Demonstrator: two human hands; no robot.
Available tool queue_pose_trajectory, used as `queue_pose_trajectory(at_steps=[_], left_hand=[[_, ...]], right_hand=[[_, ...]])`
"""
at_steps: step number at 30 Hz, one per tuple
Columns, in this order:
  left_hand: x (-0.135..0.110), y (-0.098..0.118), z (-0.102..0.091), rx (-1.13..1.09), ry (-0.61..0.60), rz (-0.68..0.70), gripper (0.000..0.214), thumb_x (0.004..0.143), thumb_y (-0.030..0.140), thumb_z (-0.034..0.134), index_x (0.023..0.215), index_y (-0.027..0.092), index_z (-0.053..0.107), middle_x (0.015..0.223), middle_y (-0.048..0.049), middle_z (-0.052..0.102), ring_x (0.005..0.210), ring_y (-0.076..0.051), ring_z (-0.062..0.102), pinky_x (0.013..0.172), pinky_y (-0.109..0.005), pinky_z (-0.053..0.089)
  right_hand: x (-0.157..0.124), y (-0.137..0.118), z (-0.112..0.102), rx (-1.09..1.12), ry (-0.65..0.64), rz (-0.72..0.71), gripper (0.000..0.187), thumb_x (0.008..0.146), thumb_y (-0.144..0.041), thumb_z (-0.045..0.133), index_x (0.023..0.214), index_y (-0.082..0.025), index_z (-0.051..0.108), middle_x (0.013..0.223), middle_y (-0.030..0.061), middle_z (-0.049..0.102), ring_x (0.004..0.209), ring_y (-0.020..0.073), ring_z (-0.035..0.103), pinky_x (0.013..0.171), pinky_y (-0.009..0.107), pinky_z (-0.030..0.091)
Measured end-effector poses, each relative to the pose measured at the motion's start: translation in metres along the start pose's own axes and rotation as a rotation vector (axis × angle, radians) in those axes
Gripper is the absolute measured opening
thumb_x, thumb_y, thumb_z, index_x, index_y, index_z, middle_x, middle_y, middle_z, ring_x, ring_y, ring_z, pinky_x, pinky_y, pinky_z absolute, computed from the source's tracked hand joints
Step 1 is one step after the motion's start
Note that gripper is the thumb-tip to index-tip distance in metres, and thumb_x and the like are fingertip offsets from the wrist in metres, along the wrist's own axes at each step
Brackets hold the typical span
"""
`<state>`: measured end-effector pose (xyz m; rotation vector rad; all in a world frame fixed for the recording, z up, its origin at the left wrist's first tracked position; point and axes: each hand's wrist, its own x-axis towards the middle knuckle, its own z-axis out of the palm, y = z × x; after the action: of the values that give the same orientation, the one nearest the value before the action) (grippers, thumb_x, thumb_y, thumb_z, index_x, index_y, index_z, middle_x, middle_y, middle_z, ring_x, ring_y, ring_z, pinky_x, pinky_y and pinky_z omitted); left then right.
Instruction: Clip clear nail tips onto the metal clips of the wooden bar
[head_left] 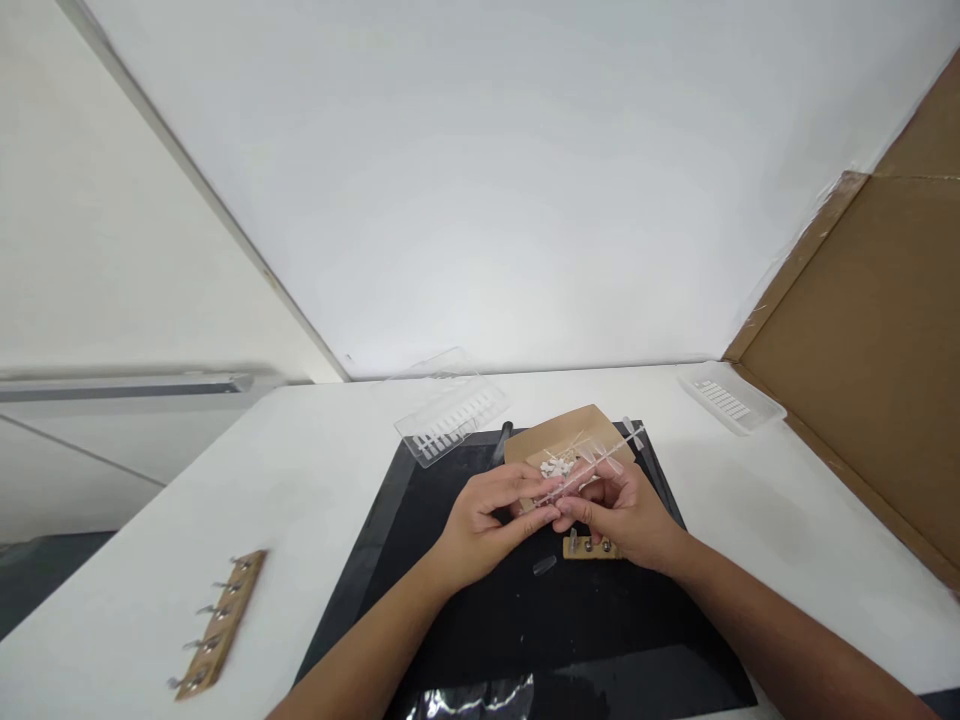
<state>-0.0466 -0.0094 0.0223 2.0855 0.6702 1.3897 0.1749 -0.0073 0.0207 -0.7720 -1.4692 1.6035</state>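
Both my hands meet over a black mat. My left hand and my right hand pinch a clear plastic strip with branching nail tips between their fingers. Under my right hand lies a small wooden bar with metal pegs. A single clear nail tip rests on the mat just below my hands. Behind the hands a brown card carries a little heap of small white pieces.
A clear plastic box with white tips lies open at the mat's far left corner. Another clear tray sits at the far right by a cardboard panel. A longer wooden peg bar lies on the white table at left.
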Motion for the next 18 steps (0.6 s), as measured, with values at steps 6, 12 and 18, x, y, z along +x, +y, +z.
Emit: queue_pose_trajectory(at_steps=[6, 12, 18], left_hand=[[-0.002, 0.001, 0.002, -0.091, 0.033, -0.159, 0.021, 0.095, 0.024, 0.078, 0.115, 0.024, 0.085, 0.097, -0.0086, 0.080, 0.061, -0.010, 0.067, 0.048, -0.017, 0.052], [-0.004, 0.004, 0.008, -0.100, 0.050, -0.290, 0.017, 0.097, 0.030, 0.074, 0.102, 0.018, 0.085, 0.093, -0.0098, 0.077, 0.061, -0.010, 0.066, 0.042, -0.015, 0.047], [-0.006, 0.005, 0.012, -0.037, 0.054, -0.323, 0.018, 0.097, 0.031, 0.070, 0.101, 0.017, 0.081, 0.086, -0.0071, 0.074, 0.054, -0.008, 0.058, 0.041, -0.015, 0.045]], right_hand=[[0.000, 0.000, -0.001, 0.015, 0.022, -0.013, 0.040, 0.086, -0.047, 0.088, 0.105, -0.019, 0.067, 0.090, 0.0023, 0.079, 0.080, 0.0195, 0.081, 0.072, 0.028, 0.063], [-0.002, -0.003, -0.001, -0.075, 0.018, -0.076, 0.037, 0.088, -0.042, 0.086, 0.112, -0.022, 0.066, 0.083, -0.0010, 0.076, 0.077, 0.0185, 0.080, 0.067, 0.026, 0.060], [-0.002, -0.004, 0.001, -0.157, 0.016, -0.114, 0.032, 0.094, -0.047, 0.079, 0.111, -0.022, 0.070, 0.084, 0.0013, 0.076, 0.076, 0.0195, 0.079, 0.068, 0.030, 0.061]])
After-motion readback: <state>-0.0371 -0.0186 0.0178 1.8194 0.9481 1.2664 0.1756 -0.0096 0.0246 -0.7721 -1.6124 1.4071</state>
